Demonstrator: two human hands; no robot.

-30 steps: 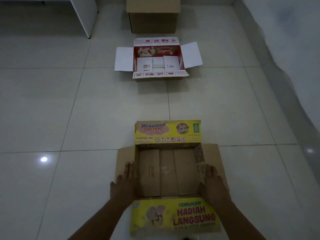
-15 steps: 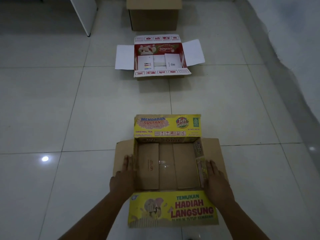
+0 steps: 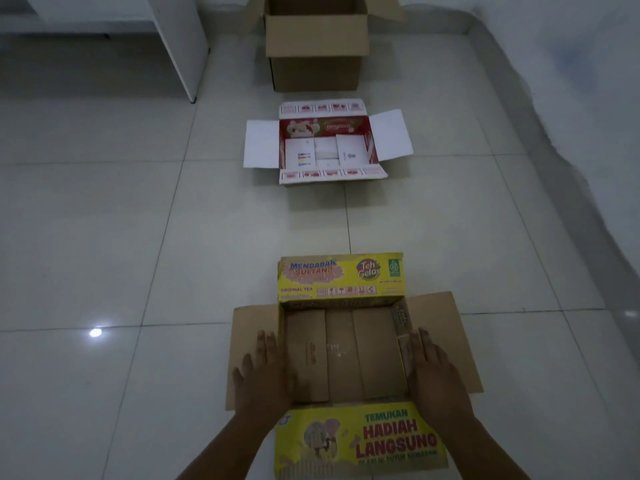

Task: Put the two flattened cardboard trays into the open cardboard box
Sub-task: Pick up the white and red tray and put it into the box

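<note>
Two bare forearms, left hand (image 3: 265,379), right hand (image 3: 433,375); fingers unadorned.

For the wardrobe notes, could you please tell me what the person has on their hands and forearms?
Nothing is worn that the view shows: the left hand and the right hand are bare, without gloves, rings or watch, and both forearms are uncovered down to the frame's lower edge, with no sleeve in sight.

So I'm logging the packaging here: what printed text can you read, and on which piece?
"MENDADAK SULTAN!", "Teh Gelas", "ORIGINAL TEA": far flap of the yellow tray.
"TEMUKAN HADIAH LANGSUNG": its near flap; the line beneath is blurred.
Red tray: oval logo and flap icons too blurred to read.
Brown box: no text visible.
</note>
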